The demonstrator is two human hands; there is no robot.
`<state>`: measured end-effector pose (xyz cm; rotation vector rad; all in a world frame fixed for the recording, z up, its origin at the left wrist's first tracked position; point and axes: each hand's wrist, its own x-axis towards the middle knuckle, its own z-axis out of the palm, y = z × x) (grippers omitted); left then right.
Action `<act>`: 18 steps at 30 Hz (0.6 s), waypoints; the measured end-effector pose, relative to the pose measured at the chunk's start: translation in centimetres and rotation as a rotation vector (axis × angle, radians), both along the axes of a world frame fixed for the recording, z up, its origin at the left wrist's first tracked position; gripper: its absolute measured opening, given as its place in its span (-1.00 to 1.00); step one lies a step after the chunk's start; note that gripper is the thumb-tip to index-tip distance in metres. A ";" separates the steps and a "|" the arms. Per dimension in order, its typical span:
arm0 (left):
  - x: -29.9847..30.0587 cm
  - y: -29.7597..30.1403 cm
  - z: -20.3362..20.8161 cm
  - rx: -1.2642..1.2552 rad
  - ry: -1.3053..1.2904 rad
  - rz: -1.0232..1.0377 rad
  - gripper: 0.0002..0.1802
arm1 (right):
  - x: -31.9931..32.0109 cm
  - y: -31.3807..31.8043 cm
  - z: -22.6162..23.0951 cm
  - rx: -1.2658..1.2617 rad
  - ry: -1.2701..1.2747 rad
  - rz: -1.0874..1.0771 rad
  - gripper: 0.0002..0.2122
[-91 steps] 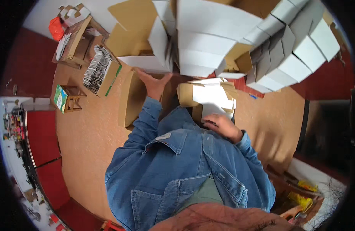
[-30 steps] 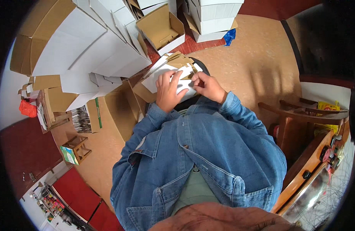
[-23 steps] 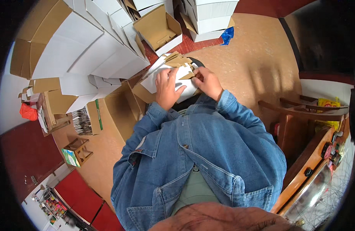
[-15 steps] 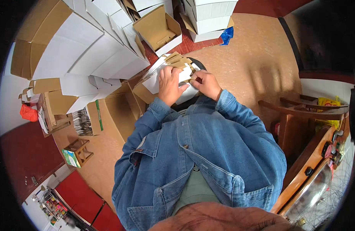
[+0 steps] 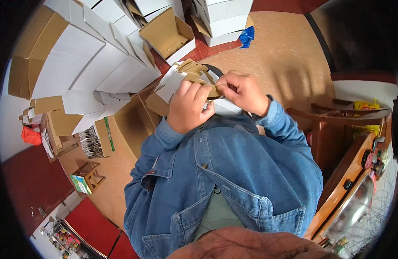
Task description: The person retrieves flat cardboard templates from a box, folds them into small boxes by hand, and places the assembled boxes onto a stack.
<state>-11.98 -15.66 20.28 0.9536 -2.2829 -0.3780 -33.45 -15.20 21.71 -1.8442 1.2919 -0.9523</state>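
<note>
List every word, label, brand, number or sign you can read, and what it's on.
Nothing reads clearly.
Green shirt: dark mark, partly hidden by the denim jacket.
Green-and-white item on the stool: too small.
Yellow packet: too small, blurred.
Cardboard pieces being handled: no lettering visible.

Both arms are sleeved and bent at the elbow, the forearms converging in front of the torso (image 5: 246, 159). The left arm (image 5: 151, 151) extends forward and inward; the left hand (image 5: 189, 105) is presented back upward, fingers bent and directed forward and to the right, thumb reaching rightward and apart from the fingertips. The right arm (image 5: 282, 123) angles inward; the right hand (image 5: 243, 91) points left, thumb and index finger drawn together in a pinch, remaining fingers curled. The hands are near each other, not touching, the right slightly farther forward.
</note>
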 end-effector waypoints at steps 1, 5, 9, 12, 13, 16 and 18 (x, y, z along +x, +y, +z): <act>0.1 0.2 0.6 -0.035 -0.030 -0.027 -0.56 | -0.3 -0.3 0.8 -0.046 0.023 -0.007 -0.90; 0.6 -0.2 3.2 -0.119 -0.109 -0.108 -0.59 | -1.9 -0.8 4.3 -0.089 0.083 -0.022 -0.88; 0.6 -0.9 5.8 -0.159 -0.207 -0.166 -0.65 | -2.8 -1.1 6.4 0.050 0.080 -0.014 -0.88; -0.8 -0.4 7.6 0.019 -0.105 -0.313 -0.70 | -2.0 -1.4 7.0 -0.067 0.126 0.012 -0.89; -1.0 -0.3 7.8 0.078 -0.073 -0.362 -0.72 | -1.9 -1.4 7.1 -0.105 0.141 0.020 -0.90; 0.0 -1.3 7.2 0.142 -0.043 -0.447 -0.76 | -2.4 -1.5 7.6 -0.147 0.185 -0.032 -0.88; 1.0 -2.6 6.6 0.208 -0.013 -0.529 -0.80 | -3.1 -1.7 7.8 -0.186 0.229 -0.083 -0.86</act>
